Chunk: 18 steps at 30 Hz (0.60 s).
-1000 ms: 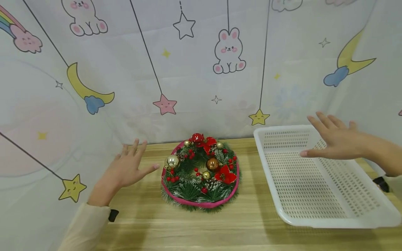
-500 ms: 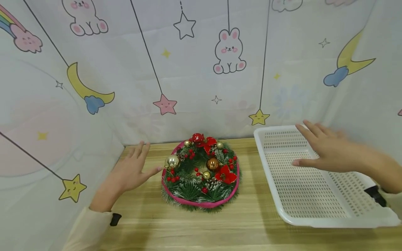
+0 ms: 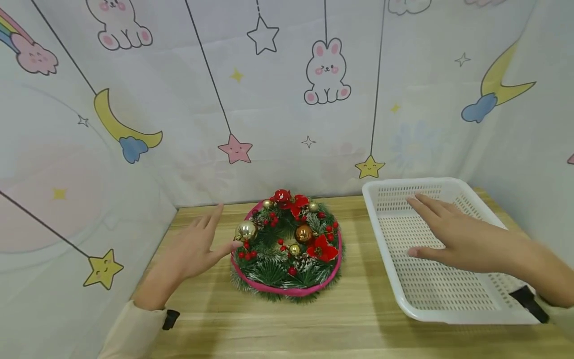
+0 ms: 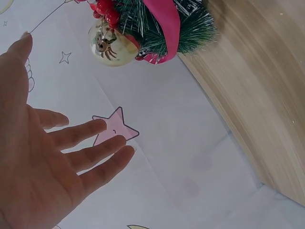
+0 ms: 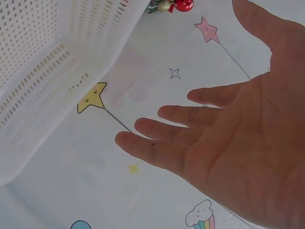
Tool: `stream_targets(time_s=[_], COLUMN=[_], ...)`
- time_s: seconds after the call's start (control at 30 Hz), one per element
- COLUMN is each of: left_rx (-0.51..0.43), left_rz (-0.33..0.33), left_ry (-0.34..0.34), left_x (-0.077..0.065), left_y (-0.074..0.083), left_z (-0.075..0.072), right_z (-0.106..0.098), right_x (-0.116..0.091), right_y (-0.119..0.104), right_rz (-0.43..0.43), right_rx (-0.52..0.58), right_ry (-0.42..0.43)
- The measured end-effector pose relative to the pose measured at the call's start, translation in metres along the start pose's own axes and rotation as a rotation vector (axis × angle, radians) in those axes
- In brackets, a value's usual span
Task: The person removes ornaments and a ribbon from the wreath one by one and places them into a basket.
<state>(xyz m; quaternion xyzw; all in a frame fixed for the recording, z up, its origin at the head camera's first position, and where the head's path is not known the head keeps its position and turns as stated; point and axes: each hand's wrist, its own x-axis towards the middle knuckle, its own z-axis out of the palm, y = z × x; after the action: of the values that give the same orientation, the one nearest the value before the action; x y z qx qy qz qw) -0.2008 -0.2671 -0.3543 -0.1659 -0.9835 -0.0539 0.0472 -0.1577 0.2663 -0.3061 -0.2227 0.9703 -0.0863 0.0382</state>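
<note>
A green Christmas wreath (image 3: 269,269) lies on the wooden table, trimmed with a pink ribbon, red flowers, berries and gold, red and brown baubles. My left hand (image 3: 190,254) is held just left of it, fingers spread and thumb toward the silver-gold bauble (image 3: 246,231); whether the thumb touches cannot be told from the head view. In the left wrist view the palm is bare and the wreath (image 4: 195,28) sits beyond the fingers. Over the white plastic basket (image 3: 399,279) hovers my right hand (image 3: 466,239), fingers extended, holding nothing.
The wooden table (image 3: 251,331) runs along the front. Behind and at both sides hangs a pale cloth (image 3: 278,114) printed with stars, moons and rabbits. The basket's perforated walls (image 5: 86,28) rise near the right hand.
My right hand has moved left and lower, toward the viewer, over the basket. The left hand has shifted slightly right, closer to the wreath. Wreath and basket stay where they were.
</note>
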Motion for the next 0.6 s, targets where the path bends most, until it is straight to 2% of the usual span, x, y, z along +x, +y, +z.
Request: stream_targets(time_s=[0.3,0.6], left_rx=[-0.03,-0.045], left_rz=[0.032,0.08], left_ry=[0.039,0.107], left_x=[-0.001,-0.003], left_y=[0.007,0.015], left_z=[0.008,0.02], right_z=[0.008,0.014], right_x=[-0.003,-0.003], right_y=[-0.025,-0.05], right_rz=[-0.035,-0.065], right_rx=[0.052,0.16], right_ry=[0.002,0.032])
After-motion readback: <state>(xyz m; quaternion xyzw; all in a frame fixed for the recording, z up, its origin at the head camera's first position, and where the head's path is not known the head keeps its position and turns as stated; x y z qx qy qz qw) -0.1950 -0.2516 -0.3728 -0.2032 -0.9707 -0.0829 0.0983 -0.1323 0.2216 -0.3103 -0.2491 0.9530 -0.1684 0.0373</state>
